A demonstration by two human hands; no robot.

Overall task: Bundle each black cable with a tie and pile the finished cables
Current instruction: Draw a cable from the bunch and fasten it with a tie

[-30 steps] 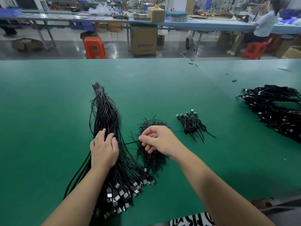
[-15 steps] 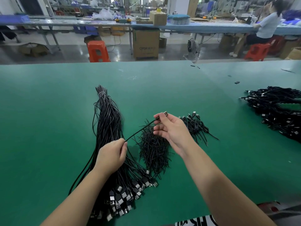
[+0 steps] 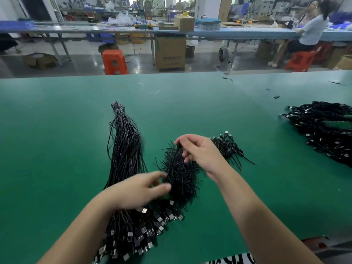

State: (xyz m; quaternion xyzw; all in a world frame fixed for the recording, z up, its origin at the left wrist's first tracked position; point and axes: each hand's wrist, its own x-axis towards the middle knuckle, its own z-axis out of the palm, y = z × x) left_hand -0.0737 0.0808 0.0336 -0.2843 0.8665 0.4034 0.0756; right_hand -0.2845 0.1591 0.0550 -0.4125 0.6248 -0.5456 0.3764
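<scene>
A long bunch of black cables with USB plugs at its near end lies at centre left on the green table. To its right is a heap of short black ties. My left hand, blurred, hovers over the bunch's near part with its fingers curled round one black cable; a plug hangs by it. My right hand is over the heap's far end, and its thumb and fingers pinch at a tie. A small pile of tied cables lies just right of that hand.
A large heap of black cables lies at the table's right edge. Small black bits are scattered at the far right. Beyond the table are an orange stool, a cardboard box and a seated person.
The cable that was stretched between both hands has been gathered toward my left hand. My right hand let go of its plug end and dropped onto the tie heap.
</scene>
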